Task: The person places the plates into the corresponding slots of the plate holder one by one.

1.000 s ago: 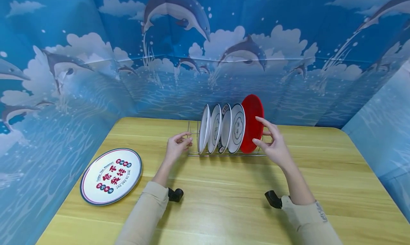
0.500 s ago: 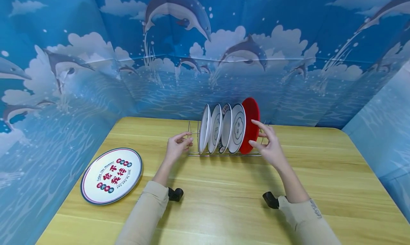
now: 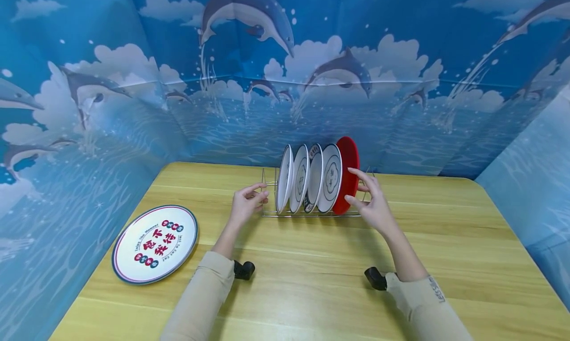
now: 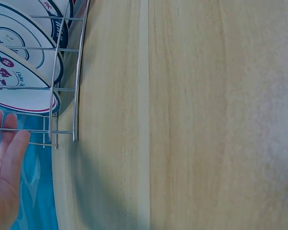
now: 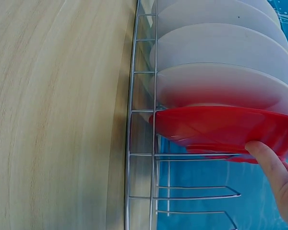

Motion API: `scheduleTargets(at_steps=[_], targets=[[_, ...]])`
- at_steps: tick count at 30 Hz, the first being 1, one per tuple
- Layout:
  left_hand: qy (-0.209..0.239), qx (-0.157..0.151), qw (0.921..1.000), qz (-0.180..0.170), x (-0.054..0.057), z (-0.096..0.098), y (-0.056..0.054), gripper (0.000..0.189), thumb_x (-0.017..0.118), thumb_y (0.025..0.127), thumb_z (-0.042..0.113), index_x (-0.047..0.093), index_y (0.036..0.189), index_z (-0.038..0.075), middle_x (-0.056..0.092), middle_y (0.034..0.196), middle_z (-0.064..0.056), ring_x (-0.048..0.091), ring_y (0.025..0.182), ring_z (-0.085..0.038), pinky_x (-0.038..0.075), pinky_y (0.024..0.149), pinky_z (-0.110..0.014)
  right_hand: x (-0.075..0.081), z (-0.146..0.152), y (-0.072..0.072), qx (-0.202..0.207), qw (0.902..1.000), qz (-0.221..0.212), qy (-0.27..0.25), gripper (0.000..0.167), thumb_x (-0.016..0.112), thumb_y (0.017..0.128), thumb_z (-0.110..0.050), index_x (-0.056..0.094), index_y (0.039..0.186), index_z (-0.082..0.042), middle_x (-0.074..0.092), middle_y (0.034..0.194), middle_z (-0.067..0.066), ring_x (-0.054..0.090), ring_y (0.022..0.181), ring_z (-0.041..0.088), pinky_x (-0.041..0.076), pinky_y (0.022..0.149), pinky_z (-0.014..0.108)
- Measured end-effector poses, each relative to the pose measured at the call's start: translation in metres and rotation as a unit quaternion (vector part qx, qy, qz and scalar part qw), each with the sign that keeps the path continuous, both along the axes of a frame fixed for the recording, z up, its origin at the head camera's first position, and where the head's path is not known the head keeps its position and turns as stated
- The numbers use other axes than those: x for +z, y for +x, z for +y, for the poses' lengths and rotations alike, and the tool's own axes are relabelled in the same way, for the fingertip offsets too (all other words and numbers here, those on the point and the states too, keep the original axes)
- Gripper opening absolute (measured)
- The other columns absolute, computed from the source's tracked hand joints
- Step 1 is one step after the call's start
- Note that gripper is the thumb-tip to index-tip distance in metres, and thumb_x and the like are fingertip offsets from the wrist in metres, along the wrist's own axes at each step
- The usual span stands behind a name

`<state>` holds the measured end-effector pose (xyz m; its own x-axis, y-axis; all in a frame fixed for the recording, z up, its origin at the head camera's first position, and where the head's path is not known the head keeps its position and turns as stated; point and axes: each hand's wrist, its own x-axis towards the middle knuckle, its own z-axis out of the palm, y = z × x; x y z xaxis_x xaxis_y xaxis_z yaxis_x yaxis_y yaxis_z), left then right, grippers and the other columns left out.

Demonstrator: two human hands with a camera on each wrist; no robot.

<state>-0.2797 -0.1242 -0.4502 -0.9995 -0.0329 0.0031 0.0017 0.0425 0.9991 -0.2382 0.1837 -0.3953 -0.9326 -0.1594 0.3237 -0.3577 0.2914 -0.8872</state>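
A red plate [image 3: 350, 158] stands on edge at the right end of the row in the wire dish rack [image 3: 311, 216], leaning left toward the white plates. My right hand [image 3: 374, 202] holds it by its near right side; in the right wrist view a fingertip [image 5: 254, 146] presses its underside. Left of it, several white plates [image 3: 299, 180] with dark rims and printed patterns stand upright in the slots. My left hand [image 3: 247, 201] holds the rack's left end, thumb and forefinger at the end wire. In the left wrist view its fingers [image 4: 12, 148] overlap the wires.
A large white plate [image 3: 156, 244] with a blue rim and red lettering lies flat on the wooden table [image 3: 303, 281] at the left. Behind the rack hangs a blue dolphin-print backdrop [image 3: 222, 123]. Bare wire slots [image 5: 197, 197] show beyond the red plate.
My right hand has moved left and slightly down with the red plate, which now sits lower and closer to the white plates. The left hand has stayed at the rack's end.
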Motion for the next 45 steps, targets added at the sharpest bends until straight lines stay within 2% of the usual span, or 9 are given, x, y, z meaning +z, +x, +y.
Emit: scheduleTargets(at_steps=[10, 19, 22, 26, 29, 31, 35, 39, 45], targets=[[0.001, 0.008, 1.0, 0.002, 0.001, 0.003, 0.0, 0.029, 0.067, 0.083, 0.009, 0.064, 0.11, 0.0, 0.064, 0.072, -0.004, 0.064, 0.068, -0.014, 0.051, 0.078, -0.046, 0.008, -0.001, 0.004, 0.007, 0.9998, 0.006, 0.017, 0.06, 0.06, 0.084, 0.005, 0.037, 0.137, -0.007, 0.035, 0.127, 0.025, 0.045, 0.112, 0.047, 0.053, 0.071, 0.038], [-0.001, 0.049, 0.9936, 0.101, -0.002, -0.009, 0.017, 0.028, 0.068, 0.079, -0.003, 0.062, 0.106, -0.008, 0.061, 0.103, -0.026, 0.063, 0.087, -0.03, 0.054, 0.074, -0.028, 0.006, -0.008, 0.01, -0.046, 0.9988, 0.018, 0.003, 0.07, 0.062, 0.083, 0.004, 0.027, 0.142, -0.01, 0.03, 0.138, 0.022, 0.04, 0.117, 0.045, 0.04, 0.09, 0.058], [-0.027, 0.056, 0.9909, 0.119, 0.007, -0.021, 0.034, 0.027, 0.069, 0.079, 0.0, 0.062, 0.104, -0.009, 0.061, 0.103, -0.027, 0.061, 0.086, -0.027, 0.052, 0.072, -0.018, 0.01, -0.022, 0.023, -0.127, 0.9897, 0.065, -0.016, 0.065, 0.062, 0.081, 0.004, 0.032, 0.137, -0.002, 0.036, 0.131, 0.025, 0.041, 0.114, 0.041, 0.037, 0.094, 0.056], [-0.059, 0.084, 0.9871, 0.123, 0.023, -0.04, 0.062, 0.026, 0.068, 0.079, -0.002, 0.061, 0.102, -0.011, 0.061, 0.098, -0.028, 0.062, 0.08, -0.017, 0.051, 0.07, -0.016, 0.013, -0.044, 0.036, -0.201, 0.958, 0.201, -0.038, 0.046, 0.061, 0.075, 0.012, 0.045, 0.119, 0.012, 0.048, 0.112, 0.028, 0.049, 0.099, 0.032, 0.043, 0.086, 0.034], [-0.065, 0.119, 0.9832, 0.123, 0.028, -0.059, 0.079, 0.025, 0.067, 0.078, -0.005, 0.061, 0.101, -0.013, 0.062, 0.093, -0.026, 0.061, 0.074, -0.008, 0.051, 0.069, -0.015, 0.012, -0.059, 0.044, -0.181, 0.9419, 0.279, -0.048, 0.036, 0.059, 0.072, 0.019, 0.049, 0.107, 0.018, 0.053, 0.099, 0.03, 0.051, 0.087, 0.033, 0.044, 0.075, 0.031], [-0.074, 0.144, 0.98, 0.116, 0.028, -0.073, 0.088, 0.025, 0.067, 0.078, -0.005, 0.061, 0.102, -0.012, 0.064, 0.09, -0.018, 0.06, 0.071, -0.006, 0.05, 0.066, -0.014, 0.002, -0.067, 0.044, -0.137, 0.9458, 0.289, -0.054, 0.036, 0.06, 0.071, 0.021, 0.05, 0.105, 0.016, 0.054, 0.097, 0.028, 0.054, 0.086, 0.028, 0.046, 0.074, 0.027], [-0.091, 0.192, 0.972, 0.1, 0.016, -0.104, 0.1, 0.027, 0.068, 0.079, -0.002, 0.06, 0.104, -0.008, 0.063, 0.083, 0.005, 0.059, 0.07, -0.004, 0.048, 0.063, -0.011, -0.008, -0.09, 0.052, -0.045, 0.9707, 0.231, -0.047, 0.04, 0.062, 0.071, 0.021, 0.049, 0.108, 0.015, 0.056, 0.097, 0.024, 0.056, 0.087, 0.029, 0.05, 0.076, 0.029], [-0.099, 0.224, 0.9653, 0.09, 0.003, -0.135, 0.109, 0.029, 0.069, 0.079, 0.002, 0.059, 0.107, 0.0, 0.063, 0.082, 0.013, 0.059, 0.072, 0.0, 0.047, 0.063, -0.009, -0.016, -0.114, 0.056, 0.027, 0.9934, 0.087, -0.069, 0.043, 0.061, 0.075, 0.018, 0.047, 0.116, 0.01, 0.056, 0.102, 0.022, 0.055, 0.091, 0.037, 0.05, 0.08, 0.042], [-0.098, 0.261, 0.9571, 0.079, -0.015, -0.182, 0.126, 0.038, 0.072, 0.079, 0.011, 0.057, 0.113, 0.007, 0.063, 0.085, 0.016, 0.06, 0.072, 0.002, 0.047, 0.058, -0.009, -0.046, -0.142, 0.042, 0.089, 0.9839, -0.092, -0.125, 0.05, 0.059, 0.083, 0.006, 0.041, 0.129, -0.003, 0.054, 0.114, 0.022, 0.053, 0.103, 0.036, 0.047, 0.089, 0.032]])
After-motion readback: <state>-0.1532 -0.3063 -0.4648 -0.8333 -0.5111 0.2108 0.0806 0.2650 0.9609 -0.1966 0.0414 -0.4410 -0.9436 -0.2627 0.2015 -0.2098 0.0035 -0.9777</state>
